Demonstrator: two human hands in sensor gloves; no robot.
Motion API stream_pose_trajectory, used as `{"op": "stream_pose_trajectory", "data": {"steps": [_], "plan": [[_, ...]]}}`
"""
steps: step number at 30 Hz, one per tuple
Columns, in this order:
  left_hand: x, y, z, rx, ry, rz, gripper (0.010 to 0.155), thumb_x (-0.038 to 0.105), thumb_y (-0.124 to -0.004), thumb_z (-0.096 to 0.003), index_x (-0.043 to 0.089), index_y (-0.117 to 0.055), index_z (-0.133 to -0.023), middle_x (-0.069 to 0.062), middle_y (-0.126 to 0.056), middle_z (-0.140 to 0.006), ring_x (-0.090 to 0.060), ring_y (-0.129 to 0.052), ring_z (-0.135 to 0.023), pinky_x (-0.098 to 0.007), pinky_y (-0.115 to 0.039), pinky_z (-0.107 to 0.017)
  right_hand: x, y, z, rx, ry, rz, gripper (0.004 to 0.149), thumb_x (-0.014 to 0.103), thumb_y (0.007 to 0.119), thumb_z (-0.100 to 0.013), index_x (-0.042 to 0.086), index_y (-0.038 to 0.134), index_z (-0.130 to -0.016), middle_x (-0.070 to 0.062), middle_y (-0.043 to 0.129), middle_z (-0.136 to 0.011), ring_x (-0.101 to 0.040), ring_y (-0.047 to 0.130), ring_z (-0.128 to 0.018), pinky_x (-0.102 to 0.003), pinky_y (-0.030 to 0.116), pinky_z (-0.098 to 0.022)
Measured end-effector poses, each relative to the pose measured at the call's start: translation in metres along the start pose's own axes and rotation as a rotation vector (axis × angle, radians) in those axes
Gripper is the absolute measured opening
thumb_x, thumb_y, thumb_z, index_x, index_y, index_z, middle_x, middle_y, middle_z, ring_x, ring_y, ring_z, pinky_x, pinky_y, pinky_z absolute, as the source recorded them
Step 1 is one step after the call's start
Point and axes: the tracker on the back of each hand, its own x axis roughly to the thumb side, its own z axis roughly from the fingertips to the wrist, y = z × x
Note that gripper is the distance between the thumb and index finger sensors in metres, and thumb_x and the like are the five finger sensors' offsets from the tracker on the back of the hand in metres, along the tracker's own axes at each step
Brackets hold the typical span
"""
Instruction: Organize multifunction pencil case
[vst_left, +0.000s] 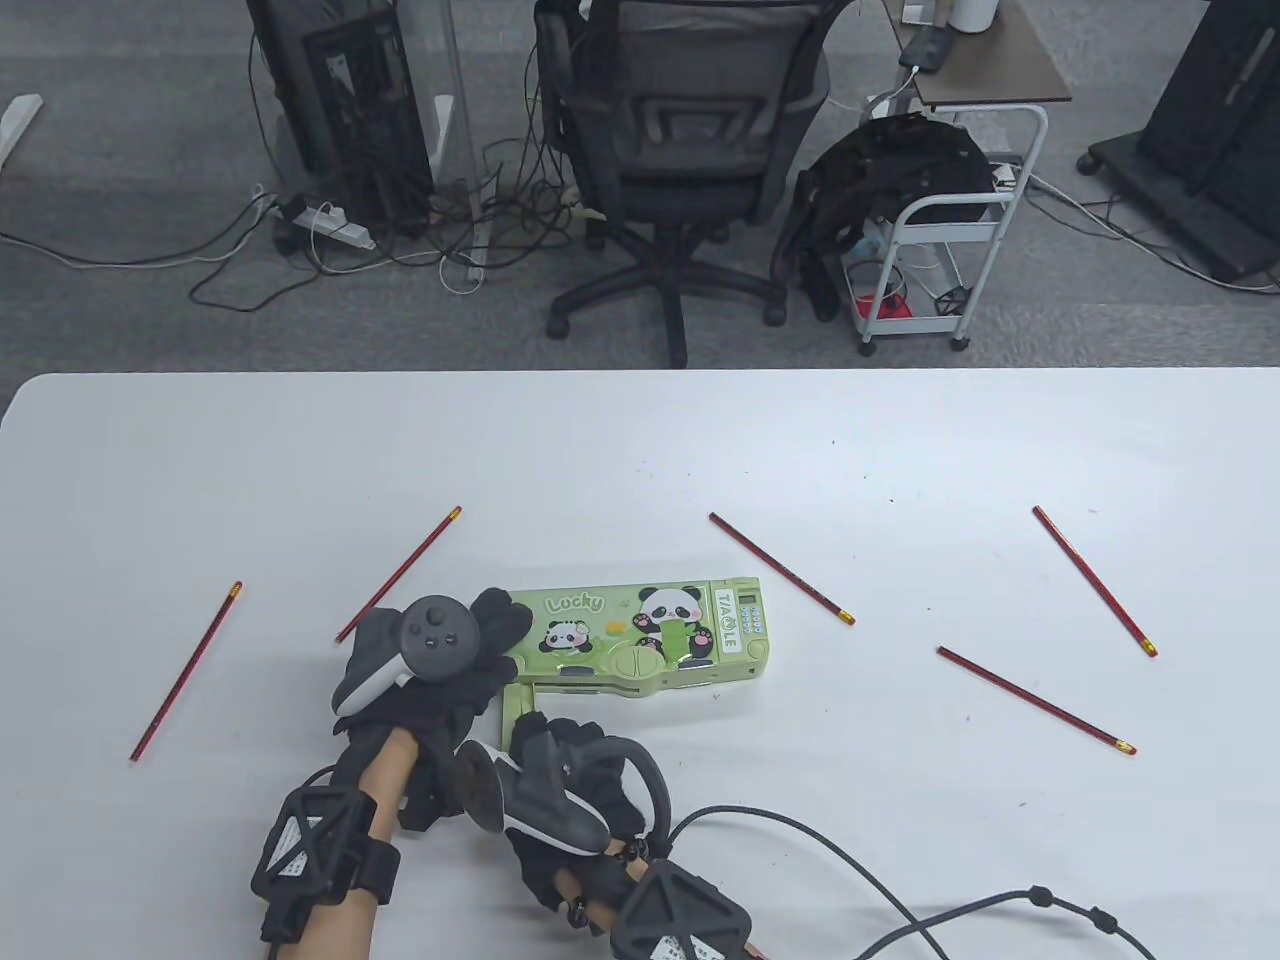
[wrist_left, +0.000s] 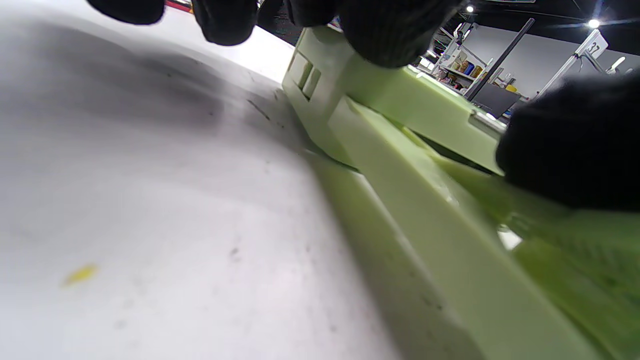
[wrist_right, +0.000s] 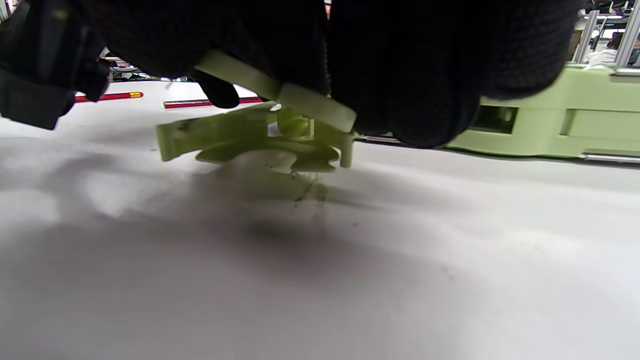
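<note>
Opening the pencil case's fold-out tray

Table view: my left hand (vst_left: 440, 665) steadies the pencil case (vst_left: 640, 640) at bench centre; five pencils lie scattered from 9 to 3 o'clock. Right wrist view: my right fingers (wrist_right: 400, 75) pinch the fold-out tray (wrist_right: 260, 135); next, swing it fully open.

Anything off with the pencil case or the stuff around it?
Five red pencils, e.g. and, lie scattered loose around the green pencil case, none inside. A green flap sticks out from its near left corner, gripped by the right hand. The left hand rests on the case's left end. No visible damage.
</note>
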Motion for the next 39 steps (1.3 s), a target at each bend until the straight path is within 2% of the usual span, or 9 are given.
{"op": "stream_pose_trajectory", "data": {"steps": [18, 25, 39], "plan": [[0.0008, -0.0002, 0.0, -0.002, 0.002, -0.004, 0.058, 0.03, -0.068, -0.0578, 0.032, -0.046, -0.111, -0.004, -0.036, -0.124, -0.048, -0.052, -0.112, -0.077, -0.051, -0.069, -0.0005, 0.0031, -0.0003, 0.007, -0.006, -0.003, 0.06, 0.046, 0.074, -0.05, 0.008, 0.075, -0.097, -0.028, 0.079, -0.092, -0.05, 0.09, -0.073, -0.058, 0.08, -0.056], [0.0007, -0.0001, 0.0002, -0.002, 0.003, -0.006, 0.058, 0.03, -0.067, -0.0579, 0.032, -0.046, -0.111, -0.004, -0.036, -0.124, -0.048, -0.052, -0.112, -0.077, -0.051, -0.069, 0.0002, 0.0061, 0.0, -0.045, -0.023, 0.063, 0.058, 0.044, 0.075, -0.05, 0.01, 0.075, -0.096, -0.026, 0.081, -0.091, -0.047, 0.091, -0.073, -0.057, 0.081, -0.055], [0.0008, -0.0002, 0.0002, -0.002, 0.003, -0.006, 0.058, 0.03, -0.068, -0.0579, 0.032, -0.046, -0.111, -0.004, -0.036, -0.124, -0.048, -0.052, -0.112, -0.077, -0.051, -0.069, -0.0066, 0.0056, -0.0004, -0.032, -0.052, -0.02, 0.066, 0.043, 0.074, -0.05, 0.003, 0.066, -0.102, -0.028, 0.073, -0.096, -0.049, 0.087, -0.077, -0.059, 0.078, -0.058]]}}
